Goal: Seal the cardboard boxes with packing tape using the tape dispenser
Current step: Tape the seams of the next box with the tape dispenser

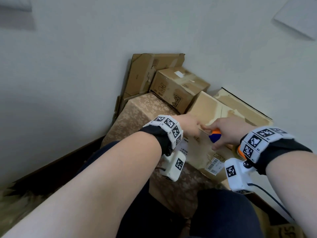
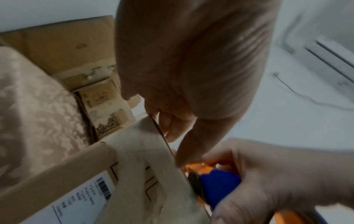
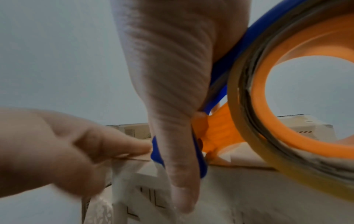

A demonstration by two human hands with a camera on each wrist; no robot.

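Gripping tape dispenser point(image 1: 214, 135), right hand point(image 1: 226, 133); left hand point(image 1: 189, 125) pressing box point(image 1: 214, 107).

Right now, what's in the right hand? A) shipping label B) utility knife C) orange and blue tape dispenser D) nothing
C: the right hand grips the orange and blue tape dispenser, pressed to the top edge of the cardboard box; the right wrist view shows its tape roll beside the palm.

The tape dispenser point(image 1: 215, 135) is mostly hidden under the right hand point(image 1: 228, 133) in the head view. Its roll point(image 3: 287, 106) runs off the right wrist picture's edge (label print on the box point(image 2: 80, 195) is too blurred to read).
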